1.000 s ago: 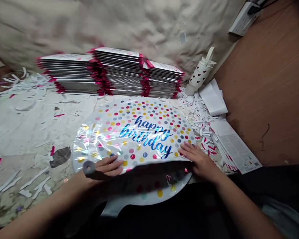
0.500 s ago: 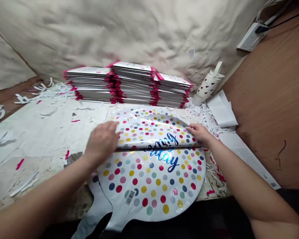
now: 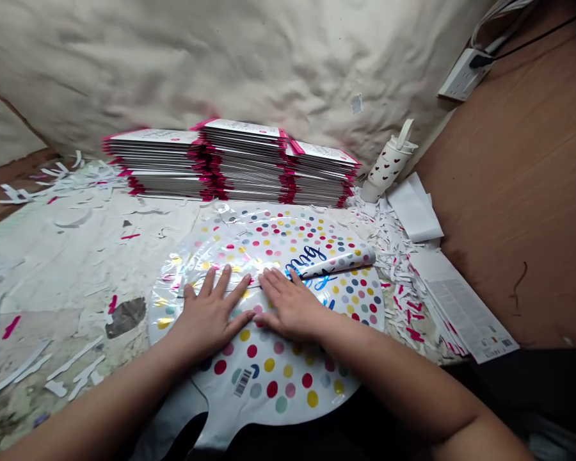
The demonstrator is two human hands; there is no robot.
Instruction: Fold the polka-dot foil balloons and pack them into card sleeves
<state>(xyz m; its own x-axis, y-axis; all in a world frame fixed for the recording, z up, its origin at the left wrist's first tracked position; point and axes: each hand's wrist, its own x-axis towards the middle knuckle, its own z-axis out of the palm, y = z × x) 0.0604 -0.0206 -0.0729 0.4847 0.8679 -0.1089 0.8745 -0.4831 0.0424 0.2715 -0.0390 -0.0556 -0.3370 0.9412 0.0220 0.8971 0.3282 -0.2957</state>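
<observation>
A round white foil balloon (image 3: 288,381) with coloured dots and blue lettering lies flat near the table's front edge, on top of another dotted balloon. My left hand (image 3: 211,314) rests on it left of centre, fingers spread. Beside it, my right hand (image 3: 288,304) presses on the middle, fingers stretched out, its thumb close to the left thumb. A raised fold runs across the balloon from under the hands to its right side. The tail hangs over the front edge, beside a barcode label.
Three stacks of pink-edged white packs (image 3: 244,160) stand at the back. Right of them are a heart-patterned tumbler (image 3: 388,168), white papers (image 3: 415,208), printed sheets (image 3: 470,307) and paper shreds (image 3: 408,275). A power strip (image 3: 463,73) hangs on the right wall.
My right hand has let go of the balloon's right edge and moved left to its middle. My left hand now lies flat. The folded-over part has largely opened out, and the view has shifted slightly.
</observation>
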